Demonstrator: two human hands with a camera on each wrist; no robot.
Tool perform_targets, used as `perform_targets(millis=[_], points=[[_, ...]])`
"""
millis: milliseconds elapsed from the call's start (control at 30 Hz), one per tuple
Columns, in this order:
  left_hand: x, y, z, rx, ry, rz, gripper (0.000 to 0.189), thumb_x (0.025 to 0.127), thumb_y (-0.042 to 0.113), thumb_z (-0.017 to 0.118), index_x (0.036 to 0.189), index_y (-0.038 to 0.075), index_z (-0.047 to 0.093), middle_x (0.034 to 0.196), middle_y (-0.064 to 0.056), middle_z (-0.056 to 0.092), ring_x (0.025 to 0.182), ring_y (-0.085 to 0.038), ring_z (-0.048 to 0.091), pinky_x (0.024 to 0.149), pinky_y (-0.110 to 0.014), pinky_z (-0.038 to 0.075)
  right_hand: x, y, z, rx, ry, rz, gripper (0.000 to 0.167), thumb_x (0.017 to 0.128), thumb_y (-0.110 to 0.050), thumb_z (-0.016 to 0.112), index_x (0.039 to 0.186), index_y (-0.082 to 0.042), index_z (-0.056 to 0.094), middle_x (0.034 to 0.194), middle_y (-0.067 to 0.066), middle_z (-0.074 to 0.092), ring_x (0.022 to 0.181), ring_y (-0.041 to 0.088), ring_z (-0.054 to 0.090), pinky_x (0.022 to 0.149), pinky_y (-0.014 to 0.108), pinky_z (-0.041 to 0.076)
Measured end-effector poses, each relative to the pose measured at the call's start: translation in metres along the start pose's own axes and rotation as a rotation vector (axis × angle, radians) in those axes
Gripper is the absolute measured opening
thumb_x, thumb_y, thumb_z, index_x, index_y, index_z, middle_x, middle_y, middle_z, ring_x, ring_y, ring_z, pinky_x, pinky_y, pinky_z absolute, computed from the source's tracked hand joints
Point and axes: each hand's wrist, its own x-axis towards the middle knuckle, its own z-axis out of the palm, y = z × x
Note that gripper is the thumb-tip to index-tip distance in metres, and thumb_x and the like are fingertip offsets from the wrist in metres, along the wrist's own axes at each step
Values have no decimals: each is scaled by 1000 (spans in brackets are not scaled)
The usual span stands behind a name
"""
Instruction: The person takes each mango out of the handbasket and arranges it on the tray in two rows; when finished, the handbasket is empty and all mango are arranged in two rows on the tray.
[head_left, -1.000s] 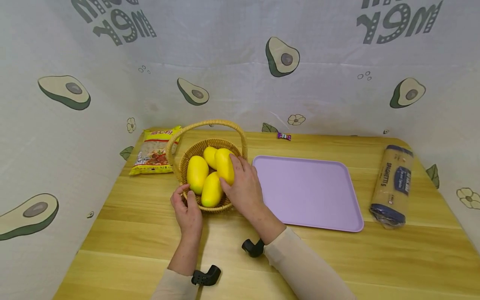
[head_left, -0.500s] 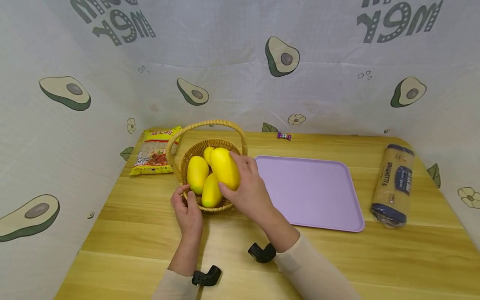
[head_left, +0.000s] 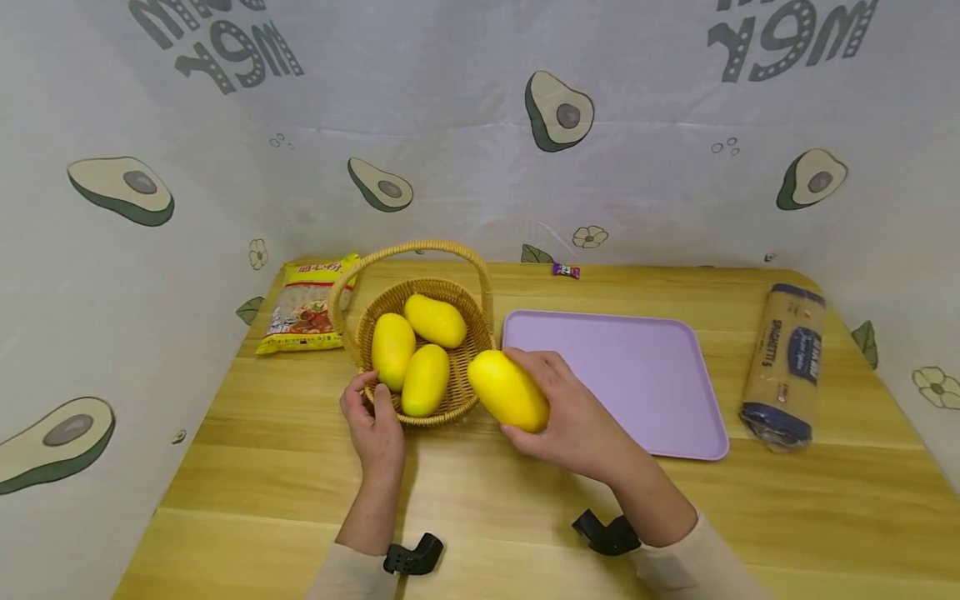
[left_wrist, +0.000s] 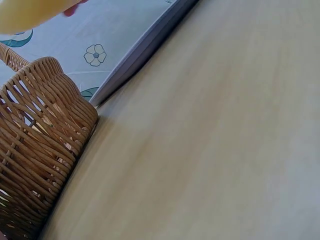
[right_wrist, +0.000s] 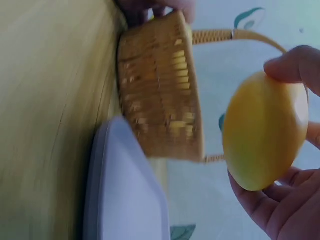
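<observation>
Mango (head_left: 510,392) moved beside basket (head_left: 468,382), right hand (head_left: 576,417) gripping it, left hand (head_left: 378,433) holding basket, wooden table (head_left: 262,492), avocado-print cloth (head_left: 450,92)

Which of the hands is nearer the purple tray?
Right. The right hand, holding a yellow mango, overlaps the near-left part of the purple tray in the head view. The left hand is farther left, at the basket's near-left rim.

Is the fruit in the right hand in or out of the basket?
Out: the right hand holds the fruit beside the basket, a gap showing in the right wrist view.
</observation>
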Motion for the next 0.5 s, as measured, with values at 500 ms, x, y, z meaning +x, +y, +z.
perform_targets(millis=[500], points=[[-1, 2, -1, 6, 11, -3, 25, 101, 10, 51, 124, 4, 57, 127, -2, 43, 95, -16, 38, 80, -23, 34, 26, 55, -18, 15, 161, 289, 94, 87, -38, 78, 163, -30, 23, 149, 22, 47, 114, 40, 55, 87, 56, 51]])
